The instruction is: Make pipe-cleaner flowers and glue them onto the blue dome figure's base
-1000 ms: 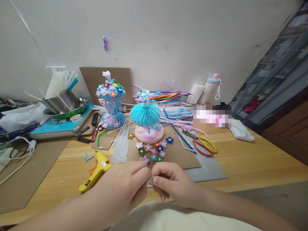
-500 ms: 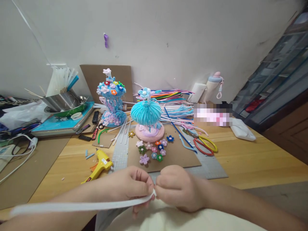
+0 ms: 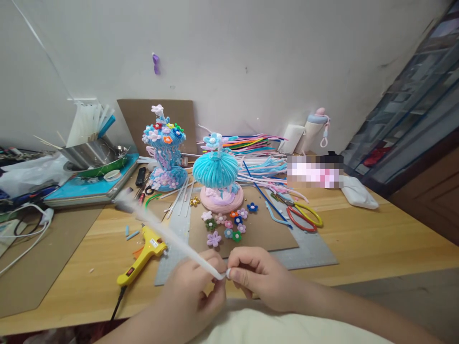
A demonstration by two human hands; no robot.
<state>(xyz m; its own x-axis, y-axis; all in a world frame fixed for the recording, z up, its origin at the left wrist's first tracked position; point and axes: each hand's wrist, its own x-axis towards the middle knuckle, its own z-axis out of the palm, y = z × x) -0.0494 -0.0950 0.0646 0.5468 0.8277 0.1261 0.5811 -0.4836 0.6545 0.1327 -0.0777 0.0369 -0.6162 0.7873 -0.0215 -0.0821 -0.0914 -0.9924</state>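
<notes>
A white pipe cleaner (image 3: 179, 244) runs up and left from my fingertips, its far end smeared by motion. My left hand (image 3: 202, 286) pinches it close to its curled near end. Opposite, my right hand (image 3: 254, 274) grips that small white curl between thumb and forefinger. Just beyond both hands, several small fuzzy flowers (image 3: 214, 239) in mixed colours lie on a brown cardboard sheet (image 3: 272, 239). Behind them stands a turquoise domed pipe-cleaner model (image 3: 216, 169) on a round pink base. To its left is a blue one (image 3: 167, 138) covered in flowers.
A yellow glue gun (image 3: 147, 255) lies on the left, its cord hanging off the table edge. Scissors (image 3: 304, 216) with red and yellow handles rest at the right. Bundled pipe cleaners (image 3: 261, 167) lie at the back. A metal bowl (image 3: 91, 153) stands far left.
The pipe cleaner's free end has swung from low left to up and forward. My left hand has turned over, and my right hand's fist has loosened into a thumb-and-finger pinch.
</notes>
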